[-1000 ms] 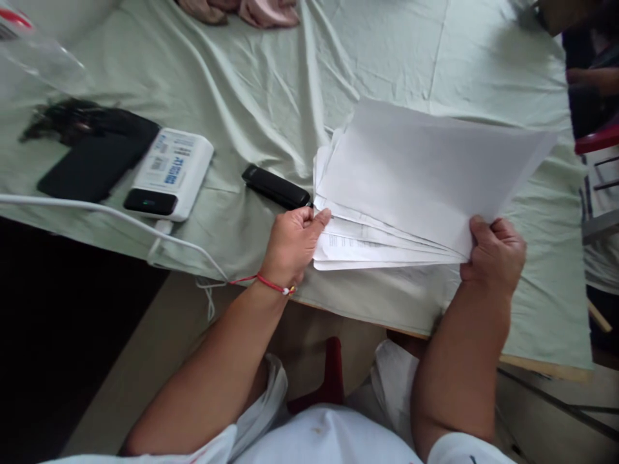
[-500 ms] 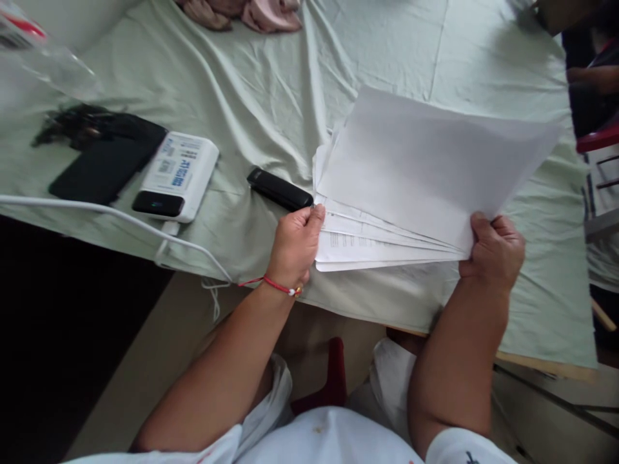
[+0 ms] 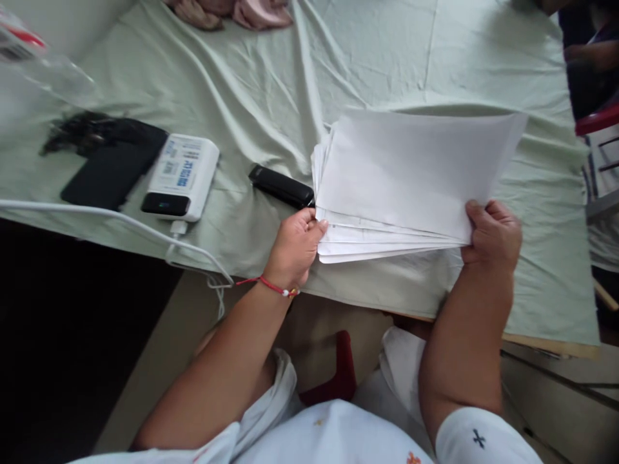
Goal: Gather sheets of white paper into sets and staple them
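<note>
At the bottom of the frame, a white shirt (image 3: 333, 438) is seen, with part of a red stool (image 3: 338, 374) just above it. Near the centre, the left edge of a stack of paper (image 3: 411, 174) is pinched between the thumb and fingers of the left hand (image 3: 294, 248); a red bracelet (image 3: 278, 288) is worn on that wrist. The lower right corner of the stack is gripped by the right hand (image 3: 493, 232), and the sheets are fanned out toward the left. The two hands are held well apart, with the stack stretched between them over a green cloth (image 3: 387, 58).

Just beyond the left hand, a black stapler-like object (image 3: 281, 185) is laid on the cloth. Left of it, a white power bank (image 3: 181, 177) is placed, with a white cable (image 3: 178, 227) plugged into its near end. A black phone (image 3: 99, 174) and a dark tangled bundle (image 3: 80, 132) are set beside it. At the upper left, a clear plastic bottle (image 3: 58, 74) is partly shown; at the top, a pink cloth (image 3: 261, 13) is crumpled.
</note>
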### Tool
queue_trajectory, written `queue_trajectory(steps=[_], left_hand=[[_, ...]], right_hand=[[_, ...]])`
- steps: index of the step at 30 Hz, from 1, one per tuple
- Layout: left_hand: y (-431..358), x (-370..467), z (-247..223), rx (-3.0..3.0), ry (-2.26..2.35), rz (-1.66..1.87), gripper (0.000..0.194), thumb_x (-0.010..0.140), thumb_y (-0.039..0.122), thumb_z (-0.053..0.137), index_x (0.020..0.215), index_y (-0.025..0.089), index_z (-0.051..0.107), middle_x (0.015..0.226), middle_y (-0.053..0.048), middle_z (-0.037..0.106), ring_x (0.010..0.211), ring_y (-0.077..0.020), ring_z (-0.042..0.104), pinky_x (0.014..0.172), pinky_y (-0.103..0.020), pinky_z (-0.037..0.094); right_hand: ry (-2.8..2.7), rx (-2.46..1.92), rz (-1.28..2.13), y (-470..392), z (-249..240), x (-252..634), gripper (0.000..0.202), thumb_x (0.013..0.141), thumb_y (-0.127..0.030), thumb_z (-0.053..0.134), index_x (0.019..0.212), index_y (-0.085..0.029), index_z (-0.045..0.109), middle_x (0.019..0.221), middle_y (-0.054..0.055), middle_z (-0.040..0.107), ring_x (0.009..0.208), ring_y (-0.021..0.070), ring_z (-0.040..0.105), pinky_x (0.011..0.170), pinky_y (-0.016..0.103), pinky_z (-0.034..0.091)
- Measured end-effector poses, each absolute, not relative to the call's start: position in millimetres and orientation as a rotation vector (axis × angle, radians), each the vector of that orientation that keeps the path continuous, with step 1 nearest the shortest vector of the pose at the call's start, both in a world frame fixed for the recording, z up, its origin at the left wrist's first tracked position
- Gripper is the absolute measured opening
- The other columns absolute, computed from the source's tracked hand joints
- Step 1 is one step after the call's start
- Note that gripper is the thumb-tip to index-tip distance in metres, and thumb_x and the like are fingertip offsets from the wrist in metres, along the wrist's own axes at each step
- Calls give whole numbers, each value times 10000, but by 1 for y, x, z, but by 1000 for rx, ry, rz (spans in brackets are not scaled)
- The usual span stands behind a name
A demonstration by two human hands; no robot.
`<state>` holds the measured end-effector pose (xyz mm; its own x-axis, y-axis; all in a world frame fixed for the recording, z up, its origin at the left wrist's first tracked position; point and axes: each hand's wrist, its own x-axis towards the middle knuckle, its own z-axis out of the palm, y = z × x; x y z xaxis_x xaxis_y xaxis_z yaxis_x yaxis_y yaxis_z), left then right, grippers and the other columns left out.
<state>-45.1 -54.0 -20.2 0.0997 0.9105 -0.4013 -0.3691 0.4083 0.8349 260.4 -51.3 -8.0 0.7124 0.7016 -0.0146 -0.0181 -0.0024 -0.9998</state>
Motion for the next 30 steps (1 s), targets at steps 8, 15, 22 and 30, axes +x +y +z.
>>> queue_trajectory(steps=[8,15,22,30], left_hand=[[-54,-48,-16,554,1105,1008,368,644,23,786,945,188,653,654,69,655,629,-119,630,623,-216,501],[-57,-53,-9,479,1028,1041,326,655,54,719,948,186,661,762,10,716,881,-212,755,785,-306,617],[-59,-59,-8,475,934,1025,384,816,546,829,889,185,719,798,-66,780,933,-281,787,787,-356,641],[-56,-55,-16,791,1065,1032,510,763,663,864,854,168,781,811,-71,798,905,-281,777,766,-355,633]], right_hand=[[-553,-1421,704,-49,-9,261,193,621,-187,814,763,-147,691,735,16,721,700,161,688,751,348,638],[-589,-1392,693,-62,-6,261,267,593,-223,869,790,-161,699,772,-4,744,650,122,638,816,352,635],[-714,-1351,719,-75,2,262,324,578,-264,921,810,-160,720,781,-8,729,656,109,606,819,333,609],[-785,-1259,539,-75,1,265,290,620,-309,907,785,-185,705,803,-19,706,729,97,595,752,245,540]])
